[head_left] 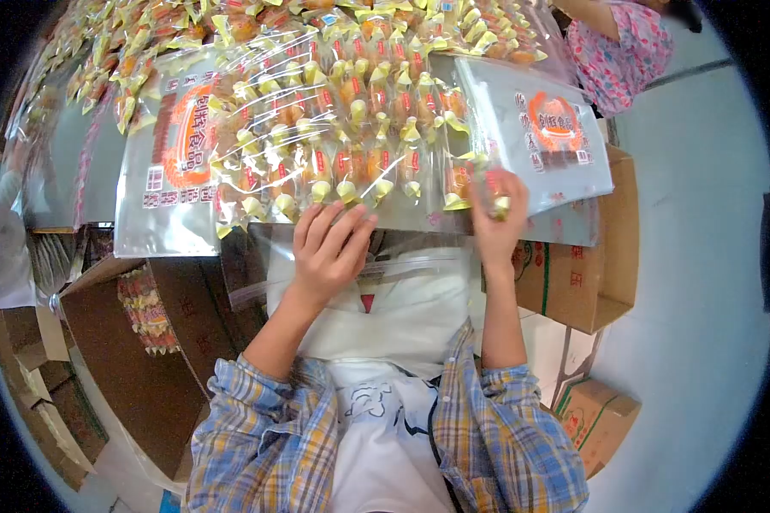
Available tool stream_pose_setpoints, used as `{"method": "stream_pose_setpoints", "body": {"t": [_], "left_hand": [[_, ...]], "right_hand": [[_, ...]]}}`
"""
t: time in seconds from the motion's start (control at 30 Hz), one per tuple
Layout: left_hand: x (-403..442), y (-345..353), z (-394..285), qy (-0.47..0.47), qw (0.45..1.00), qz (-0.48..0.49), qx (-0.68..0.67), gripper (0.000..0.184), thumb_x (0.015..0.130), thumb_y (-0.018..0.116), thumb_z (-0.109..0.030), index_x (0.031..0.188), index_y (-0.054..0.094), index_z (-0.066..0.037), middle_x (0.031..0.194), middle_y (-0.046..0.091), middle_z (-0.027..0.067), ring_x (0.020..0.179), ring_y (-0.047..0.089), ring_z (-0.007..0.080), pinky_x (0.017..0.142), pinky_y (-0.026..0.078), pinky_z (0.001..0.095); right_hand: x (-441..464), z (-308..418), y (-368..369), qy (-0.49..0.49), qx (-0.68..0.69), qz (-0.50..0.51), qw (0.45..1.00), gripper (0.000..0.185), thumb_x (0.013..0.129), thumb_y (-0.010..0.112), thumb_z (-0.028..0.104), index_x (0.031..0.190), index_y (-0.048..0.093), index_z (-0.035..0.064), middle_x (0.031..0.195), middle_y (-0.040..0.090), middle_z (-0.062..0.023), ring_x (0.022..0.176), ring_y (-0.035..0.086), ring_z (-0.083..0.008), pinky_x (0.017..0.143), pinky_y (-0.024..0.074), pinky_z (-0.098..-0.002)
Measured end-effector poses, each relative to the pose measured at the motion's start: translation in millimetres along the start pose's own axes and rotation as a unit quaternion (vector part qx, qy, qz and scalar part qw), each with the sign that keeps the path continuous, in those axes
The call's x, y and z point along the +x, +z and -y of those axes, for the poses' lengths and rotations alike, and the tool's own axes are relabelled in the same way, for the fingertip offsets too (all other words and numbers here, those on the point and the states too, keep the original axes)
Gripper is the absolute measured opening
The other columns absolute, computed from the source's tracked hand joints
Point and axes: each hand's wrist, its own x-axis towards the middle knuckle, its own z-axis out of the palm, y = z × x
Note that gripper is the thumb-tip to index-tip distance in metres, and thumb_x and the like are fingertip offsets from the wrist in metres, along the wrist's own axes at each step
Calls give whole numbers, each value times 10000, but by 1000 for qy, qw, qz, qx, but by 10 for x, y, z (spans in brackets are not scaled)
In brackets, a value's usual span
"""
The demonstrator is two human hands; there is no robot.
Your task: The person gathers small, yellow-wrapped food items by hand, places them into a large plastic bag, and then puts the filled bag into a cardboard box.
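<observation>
A clear plastic bag (295, 167) filled with rows of individually wrapped snacks lies on the table in front of me. The snacks are orange-brown, in clear wrappers with yellow twisted ends and red labels. My left hand (329, 248) rests at the bag's near edge, fingers stretched out and slightly apart over the plastic. At the right side of the bag, my right hand (499, 224) is closed around a wrapped snack (497, 205), partly covered by the fingers. Another wrapped snack (457, 184) lies just left of that hand.
Flat printed bags (565, 162) are stacked on the right, another printed bag (167, 162) on the left. Many loose wrapped snacks (137, 60) cover the far table. Cardboard boxes (616, 248) stand below on both sides. A person in a pink patterned top (624, 51) is at the upper right.
</observation>
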Motion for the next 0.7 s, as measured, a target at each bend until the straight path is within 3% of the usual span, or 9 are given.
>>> {"method": "stream_pose_setpoints", "body": {"t": [0.07,0.17,0.2,0.33,0.43,0.57,0.6,0.7], "left_hand": [[35,108,-4,-26,999,-20,2,347,833,764,-87,1178,749,-126,1252,665,89,1202,592,313,1044,458,475],[38,6,80,-57,994,-69,62,343,806,750,-109,1148,755,-130,1208,684,41,1195,606,272,1040,475,458],[45,-63,103,-76,993,-67,55,343,809,753,-110,1152,751,-116,1199,681,57,1196,609,285,1047,460,466],[256,-179,50,-123,985,30,117,298,828,796,-172,1104,729,-79,1247,663,116,1249,588,317,1086,407,482],[368,-181,-44,-118,982,71,125,292,849,781,-219,1091,728,-63,1265,665,118,1281,577,327,1132,374,492],[527,-114,-89,-103,984,111,96,370,879,759,-207,1207,708,-42,1345,656,124,1315,562,315,1161,340,511],[596,-99,-107,-97,985,112,89,406,882,759,-196,1255,695,-50,1364,654,113,1307,566,306,1159,341,511],[670,31,-89,-89,988,107,60,456,873,765,-187,1310,679,-90,1353,668,70,1265,583,294,1146,350,497]], "right_hand": [[44,84,8,-46,-44,71,995,584,808,825,180,1353,634,90,1435,527,-160,1317,483,-368,1112,415,-499],[28,627,-31,-191,-234,25,953,582,788,812,105,1341,636,66,1318,613,-173,1168,597,-347,1033,482,-446],[8,663,-26,-194,-262,24,945,559,798,799,64,1334,644,69,1308,628,-179,1124,620,-348,1012,495,-437],[17,426,40,-116,-141,36,983,469,841,762,50,1303,687,87,1430,559,-168,1271,539,-391,1080,443,-503],[55,475,97,-232,-226,52,945,488,821,782,75,1301,696,106,1435,557,-176,1303,522,-401,1104,431,-505],[15,675,173,-175,-205,131,954,589,744,827,123,1315,686,159,1548,416,-200,1403,397,-435,1150,389,-518],[22,618,185,-170,-206,128,955,572,741,826,117,1294,687,160,1582,367,-203,1401,385,-438,1152,384,-517],[42,386,266,-124,-164,87,975,539,741,828,119,1263,699,157,1573,378,-205,1377,405,-434,1152,382,-510]]}}
